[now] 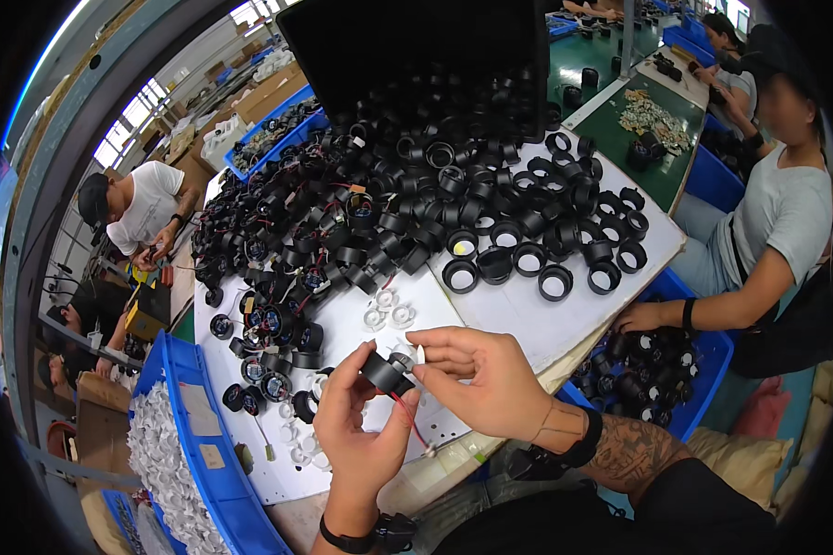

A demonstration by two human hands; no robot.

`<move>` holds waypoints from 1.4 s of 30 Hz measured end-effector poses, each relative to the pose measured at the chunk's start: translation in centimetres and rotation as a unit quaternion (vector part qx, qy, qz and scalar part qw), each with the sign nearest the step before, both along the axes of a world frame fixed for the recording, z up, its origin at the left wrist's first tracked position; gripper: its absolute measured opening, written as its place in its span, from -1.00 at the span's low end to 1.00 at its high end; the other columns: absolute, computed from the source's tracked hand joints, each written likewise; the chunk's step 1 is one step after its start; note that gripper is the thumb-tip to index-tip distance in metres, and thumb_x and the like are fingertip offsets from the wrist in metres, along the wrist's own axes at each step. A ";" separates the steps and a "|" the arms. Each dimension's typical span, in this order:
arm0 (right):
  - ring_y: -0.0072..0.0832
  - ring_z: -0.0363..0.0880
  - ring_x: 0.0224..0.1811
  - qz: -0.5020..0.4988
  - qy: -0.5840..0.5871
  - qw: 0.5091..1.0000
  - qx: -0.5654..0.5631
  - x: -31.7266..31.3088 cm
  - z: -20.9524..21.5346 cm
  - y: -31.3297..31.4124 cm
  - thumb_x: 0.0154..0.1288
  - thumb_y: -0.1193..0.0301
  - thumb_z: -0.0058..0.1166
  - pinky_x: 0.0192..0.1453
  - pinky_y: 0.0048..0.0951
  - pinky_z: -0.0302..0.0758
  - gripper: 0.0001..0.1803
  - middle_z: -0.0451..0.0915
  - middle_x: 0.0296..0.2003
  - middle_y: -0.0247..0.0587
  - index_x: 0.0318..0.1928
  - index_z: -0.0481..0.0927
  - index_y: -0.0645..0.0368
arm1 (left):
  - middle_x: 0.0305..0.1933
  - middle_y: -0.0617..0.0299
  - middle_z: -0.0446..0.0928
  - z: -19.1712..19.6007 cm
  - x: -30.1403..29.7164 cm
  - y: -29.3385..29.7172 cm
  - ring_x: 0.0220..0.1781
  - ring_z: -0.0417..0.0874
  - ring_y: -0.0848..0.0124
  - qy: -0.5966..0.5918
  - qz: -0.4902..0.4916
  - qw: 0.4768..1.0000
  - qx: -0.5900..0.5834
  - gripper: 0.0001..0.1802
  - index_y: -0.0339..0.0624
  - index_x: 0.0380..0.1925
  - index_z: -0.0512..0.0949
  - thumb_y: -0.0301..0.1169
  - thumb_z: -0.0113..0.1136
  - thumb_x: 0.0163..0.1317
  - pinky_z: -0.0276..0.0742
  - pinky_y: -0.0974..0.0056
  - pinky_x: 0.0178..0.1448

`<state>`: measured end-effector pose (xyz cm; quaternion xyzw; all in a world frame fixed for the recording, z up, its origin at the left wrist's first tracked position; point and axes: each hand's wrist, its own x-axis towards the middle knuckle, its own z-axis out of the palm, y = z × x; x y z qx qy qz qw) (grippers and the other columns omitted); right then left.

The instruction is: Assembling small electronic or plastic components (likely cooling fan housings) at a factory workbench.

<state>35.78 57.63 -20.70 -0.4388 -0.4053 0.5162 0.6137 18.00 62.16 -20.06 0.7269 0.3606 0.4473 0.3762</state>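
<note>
Over the near edge of the white worktop, my left hand (pixel 361 439) grips a short black cylindrical housing (pixel 380 372) between thumb and fingers. A thin red wire (pixel 416 427) trails from the housing, with a small pale connector at its end. My right hand (pixel 495 384) pinches a small white plastic piece (pixel 405 353) against the housing's upper right side; the fingertips partly cover it. Just beyond my hands lie a few loose white plastic pieces (pixel 387 311). More white pieces (pixel 301 447) sit beside my left hand, partly hidden by it.
Black housings with wires (pixel 287 217) heap across the worktop; empty black rings (pixel 555 282) spread at right. A blue bin (pixel 194 416) of white pieces stands left. Another blue bin (pixel 713 370) holds black parts, with a co-worker's hand (pixel 640 317) at it. A dark crate (pixel 416 46) stands behind.
</note>
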 end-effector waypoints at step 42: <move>-0.28 0.63 0.16 0.132 -0.236 0.952 0.144 4.3 -0.2 -3.0 0.30 0.26 0.47 0.27 -0.27 0.53 -0.26 0.56 0.29 -0.06 0.41 0.48 0.21 | 0.21 -0.31 0.42 -3.3 -1.8 -1.2 -0.57 0.42 0.36 -0.507 -0.384 0.558 -0.534 -0.31 -0.26 0.18 0.45 0.08 0.15 0.27 0.37 0.37 -0.47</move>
